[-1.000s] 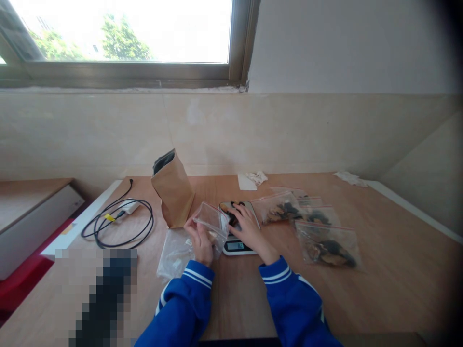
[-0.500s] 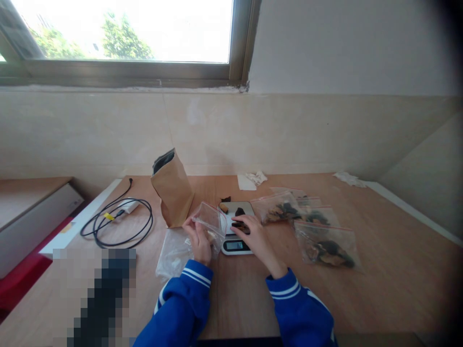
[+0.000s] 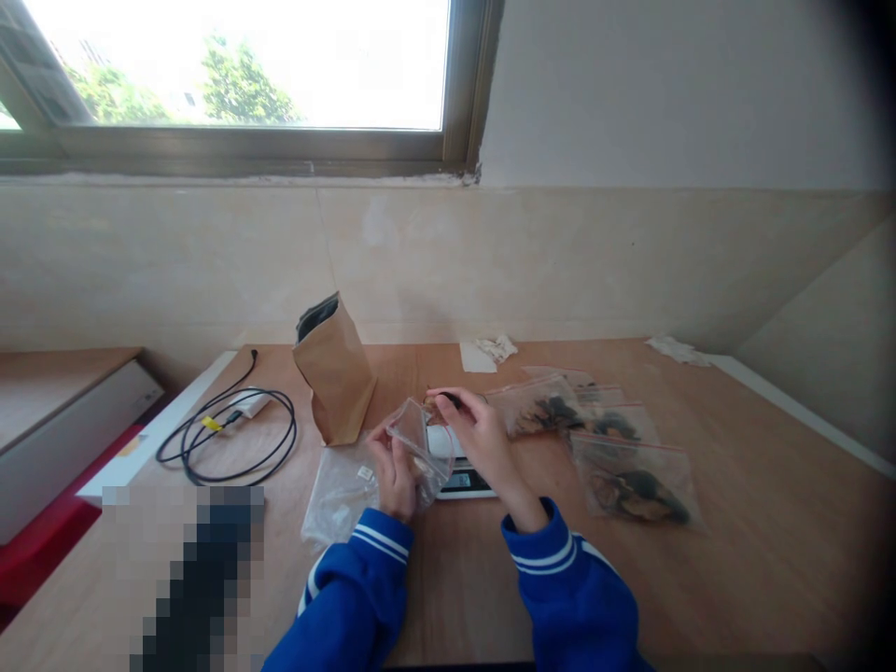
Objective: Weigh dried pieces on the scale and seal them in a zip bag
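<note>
Clear zip bag [image 3: 420, 446]: one, being held up open-mouthed by the left hand, just left of the right hand and in front of the scale.
Left hand [image 3: 393, 469]: raised off the table, wrist bent up, fingers closed on the bag's lower edge, thumb pressing on the near face.
Right hand [image 3: 477, 432]: hovering over the scale, palm turned left, fingertips pinched shut on a few dark dried pieces [image 3: 442, 402] right at the bag's mouth.
Sleeves: two, blue with white cuff stripes, both forearms reaching forward from the bottom edge.
Scale [image 3: 463, 476]: one, lying under the right hand, mostly hidden; its display is showing beside the wrist.
Left of the grip: one black cable [image 3: 231, 434] coiled, one brown paper bag [image 3: 334, 368] standing open, one flat empty plastic bag [image 3: 340, 487] lying under the left wrist.
Right of the grip: filled zip bags [image 3: 634, 476], about four overlapping; exact count unclear.
Table [image 3: 756, 523]: one, wooden, bearing everything.
</note>
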`<state>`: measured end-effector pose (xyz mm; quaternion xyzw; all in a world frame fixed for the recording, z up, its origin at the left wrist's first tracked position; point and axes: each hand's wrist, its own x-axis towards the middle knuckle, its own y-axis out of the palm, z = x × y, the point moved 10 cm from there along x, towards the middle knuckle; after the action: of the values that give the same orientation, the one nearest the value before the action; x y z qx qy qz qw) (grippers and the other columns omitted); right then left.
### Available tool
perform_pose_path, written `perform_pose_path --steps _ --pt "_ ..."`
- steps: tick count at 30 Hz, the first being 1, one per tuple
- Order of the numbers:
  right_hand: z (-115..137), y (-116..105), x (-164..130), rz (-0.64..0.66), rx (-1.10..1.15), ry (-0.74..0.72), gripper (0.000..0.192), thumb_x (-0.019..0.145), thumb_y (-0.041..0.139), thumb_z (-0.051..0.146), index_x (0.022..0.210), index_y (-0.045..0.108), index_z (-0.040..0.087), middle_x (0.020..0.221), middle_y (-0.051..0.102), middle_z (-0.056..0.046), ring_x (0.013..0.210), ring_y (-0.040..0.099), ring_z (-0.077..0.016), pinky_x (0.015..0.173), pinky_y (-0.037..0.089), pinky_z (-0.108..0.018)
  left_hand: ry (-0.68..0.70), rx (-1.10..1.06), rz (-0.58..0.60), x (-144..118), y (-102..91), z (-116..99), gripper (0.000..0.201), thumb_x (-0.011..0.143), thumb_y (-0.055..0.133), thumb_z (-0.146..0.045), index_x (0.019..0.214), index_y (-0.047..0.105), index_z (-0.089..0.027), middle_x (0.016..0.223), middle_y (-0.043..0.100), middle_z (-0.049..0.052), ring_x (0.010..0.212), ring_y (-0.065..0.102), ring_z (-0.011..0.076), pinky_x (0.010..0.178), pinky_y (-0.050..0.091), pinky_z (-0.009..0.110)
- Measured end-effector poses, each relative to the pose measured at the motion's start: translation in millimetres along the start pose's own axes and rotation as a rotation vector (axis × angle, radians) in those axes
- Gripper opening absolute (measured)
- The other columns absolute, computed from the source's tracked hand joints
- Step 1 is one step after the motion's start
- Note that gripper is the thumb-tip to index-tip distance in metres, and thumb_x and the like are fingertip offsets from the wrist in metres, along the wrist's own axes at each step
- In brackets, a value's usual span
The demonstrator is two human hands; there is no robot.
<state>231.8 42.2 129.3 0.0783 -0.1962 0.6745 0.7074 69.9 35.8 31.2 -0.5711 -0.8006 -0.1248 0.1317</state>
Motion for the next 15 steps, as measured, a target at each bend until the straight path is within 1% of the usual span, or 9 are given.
perform_pose_path --steps 3,5,6,7,9,11,13,15 --pt "12 10 -2 0.055 -0.091 -0.050 0.031 0.090 0.051 0.045 0.101 0.069 0.023 0.099 0.071 -0.005 0.089 0.065 -0.0199 0.080 0.052 -0.031 0.014 -0.008 0.000 0 0.2 -3 0.041 0.091 0.035 -0.051 0.116 0.041 -0.018 0.121 0.053 0.014 0.117 0.051 0.0223 0.103 0.037 0.043" --pt "14 12 -3 0.048 -0.128 -0.093 0.030 0.090 0.051 0.043 0.102 0.070 0.023 0.102 0.069 -0.006 0.096 0.062 -0.0202 0.082 0.050 -0.031 0.027 -0.003 -0.006 0 -0.4 -5 0.041 0.092 0.035 -0.050 0.116 0.042 -0.018 0.121 0.052 0.014 0.117 0.051 0.0217 0.104 0.036 0.042" --pt "13 11 -3 0.031 -0.147 -0.108 0.030 0.090 0.051 0.043 0.103 0.070 0.023 0.102 0.067 -0.007 0.096 0.061 -0.0200 0.081 0.050 -0.030 0.032 0.000 -0.010 0 -0.9 -5 0.041 0.092 0.035 -0.050 0.117 0.042 -0.018 0.121 0.052 0.014 0.117 0.051 0.0215 0.104 0.036 0.042" --pt "11 11 -2 0.018 -0.167 -0.112 0.031 0.090 0.051 0.043 0.103 0.070 0.022 0.101 0.066 -0.007 0.092 0.061 -0.0193 0.079 0.049 -0.030 0.034 0.004 -0.016 0 -1.6 -5 0.041 0.092 0.035 -0.049 0.117 0.042 -0.018 0.121 0.052 0.013 0.118 0.051 0.0215 0.104 0.036 0.042" --pt "4 12 -1 -0.001 -0.203 -0.104 0.031 0.089 0.053 0.043 0.104 0.069 0.022 0.096 0.064 -0.007 0.079 0.059 -0.0167 0.072 0.049 -0.028 0.039 0.013 -0.029 -1 -3.2 -5 0.040 0.092 0.036 -0.049 0.117 0.043 -0.018 0.121 0.052 0.013 0.118 0.050 0.0214 0.104 0.036 0.041" --pt "-1 17 0 0.013 -0.222 -0.091 0.031 0.087 0.056 0.043 0.106 0.066 0.021 0.091 0.063 -0.005 0.070 0.056 -0.0148 0.066 0.048 -0.027 0.047 0.028 -0.035 -1 -4.1 -6 0.040 0.092 0.036 -0.050 0.116 0.044 -0.019 0.121 0.052 0.012 0.118 0.050 0.0212 0.104 0.035 0.040" --pt "-2 23 0 0.048 -0.256 -0.102 0.034 0.083 0.061 0.045 0.107 0.063 0.020 0.087 0.063 -0.004 0.070 0.055 -0.0154 0.065 0.047 -0.027 0.040 0.048 -0.045 -2 -5.3 -5 0.040 0.092 0.036 -0.050 0.116 0.044 -0.019 0.120 0.052 0.011 0.118 0.050 0.0211 0.104 0.035 0.040" --pt "-2 24 -1 0.059 -0.315 -0.137 0.038 0.081 0.064 0.046 0.109 0.061 0.020 0.086 0.062 -0.004 0.076 0.057 -0.0176 0.070 0.047 -0.029 0.006 0.064 -0.070 -1 -7.7 -1 0.041 0.092 0.035 -0.050 0.115 0.044 -0.018 0.119 0.052 0.011 0.116 0.050 0.0211 0.103 0.036 0.041"
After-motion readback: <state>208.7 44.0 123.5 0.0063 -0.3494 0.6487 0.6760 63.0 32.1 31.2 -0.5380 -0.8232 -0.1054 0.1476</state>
